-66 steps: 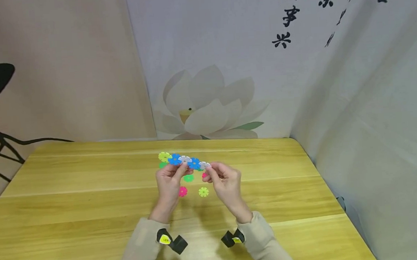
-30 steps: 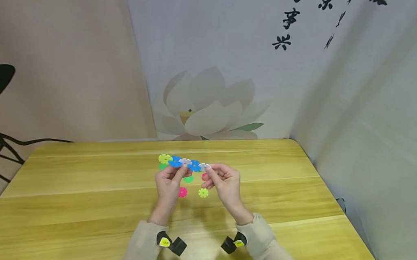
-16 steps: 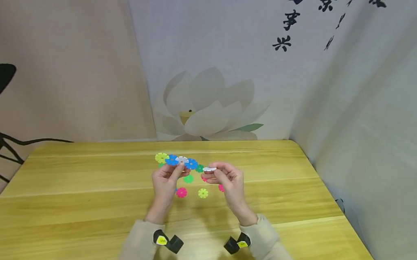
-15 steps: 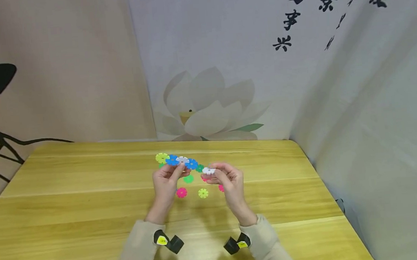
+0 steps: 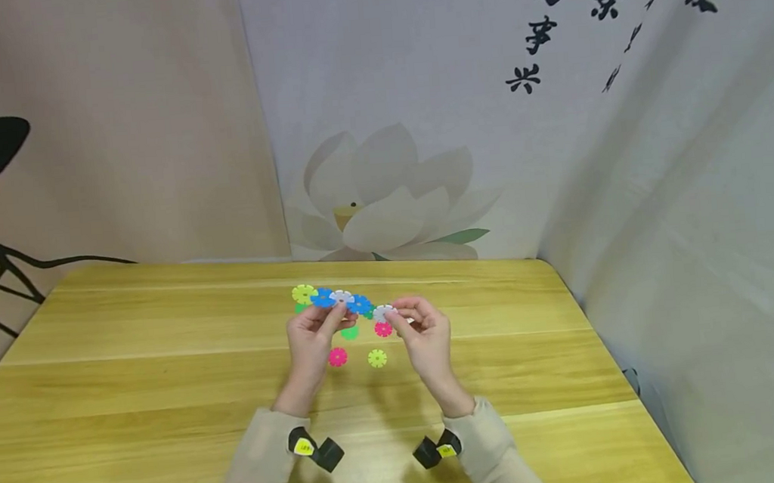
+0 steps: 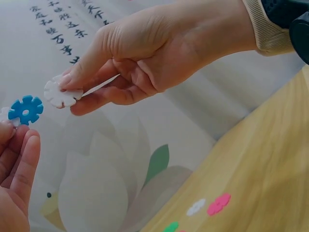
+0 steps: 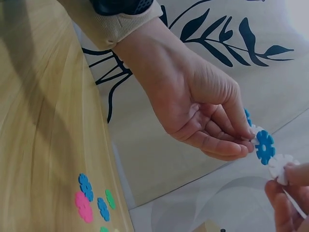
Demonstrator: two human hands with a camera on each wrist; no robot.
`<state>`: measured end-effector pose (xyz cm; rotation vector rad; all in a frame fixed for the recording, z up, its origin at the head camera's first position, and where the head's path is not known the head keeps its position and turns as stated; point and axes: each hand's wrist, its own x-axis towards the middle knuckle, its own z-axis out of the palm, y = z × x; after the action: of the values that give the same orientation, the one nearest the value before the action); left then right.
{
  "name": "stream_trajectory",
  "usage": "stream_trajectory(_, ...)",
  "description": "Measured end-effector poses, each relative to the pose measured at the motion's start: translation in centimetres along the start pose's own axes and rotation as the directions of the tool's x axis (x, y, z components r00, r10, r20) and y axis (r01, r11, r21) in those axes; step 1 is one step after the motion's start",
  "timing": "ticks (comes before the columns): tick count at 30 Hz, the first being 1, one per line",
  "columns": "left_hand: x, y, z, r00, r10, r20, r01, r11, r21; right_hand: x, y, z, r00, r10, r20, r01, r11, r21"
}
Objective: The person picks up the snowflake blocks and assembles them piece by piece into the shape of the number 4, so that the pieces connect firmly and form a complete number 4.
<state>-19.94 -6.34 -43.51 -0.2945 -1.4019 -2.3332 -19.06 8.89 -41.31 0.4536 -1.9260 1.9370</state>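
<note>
A row of joined flower-shaped plastic discs, yellow, blue, white and blue (image 5: pixel 359 304), is held above the table. My left hand (image 5: pixel 310 348) pinches this row at its white disc, between thumb and fingers. My right hand (image 5: pixel 428 348) pinches a single white notched disc (image 5: pixel 383 314) by its edge. In the left wrist view a narrow gap shows between this white disc (image 6: pixel 60 99) and the row's end blue disc (image 6: pixel 25 110). From the right wrist view, the white disc (image 7: pixel 279 166) overlaps the lower edge of the blue disc (image 7: pixel 265 147); whether they touch I cannot tell.
Loose discs lie on the wooden table (image 5: pixel 167 395) under and in front of the hands: pink (image 5: pixel 338 357), yellow-green (image 5: pixel 377 358), green (image 5: pixel 349 333) and another pink (image 5: pixel 383 329). Blue discs (image 7: pixel 103 209) also lie there. A printed curtain (image 5: pixel 402 81) hangs behind the table.
The white disc in my right hand was against the row's blue end, then drew away to the right and tipped edge-on. Now it faces up again, closer to the row. My left hand kept its pinch.
</note>
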Motion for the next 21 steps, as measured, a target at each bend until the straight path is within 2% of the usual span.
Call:
stream_trajectory(7,-0.2,0.0,0.3,1.0,-0.012,0.005,0.012,1.0,0.007,0.2,-2.4,0.4,0.997,-0.058,-0.054,0.056,0.998,-0.031)
stream_trajectory(13,-0.2,0.0,0.4,1.0,-0.022,-0.002,0.022,0.999,0.026,0.3,-2.5,0.6,0.991,-0.109,-0.073,0.105,0.993,-0.06)
stream_trajectory(16,-0.2,0.0,0.4,1.0,-0.021,0.0,0.021,0.999,0.034,0.4,-2.4,0.6,0.991,-0.116,-0.067,0.114,0.993,-0.036)
stream_trajectory(21,-0.2,0.0,0.3,1.0,-0.018,-0.003,0.018,0.999,0.027,0.4,-1.9,0.5,0.991,-0.135,-0.013,0.135,0.99,0.032)
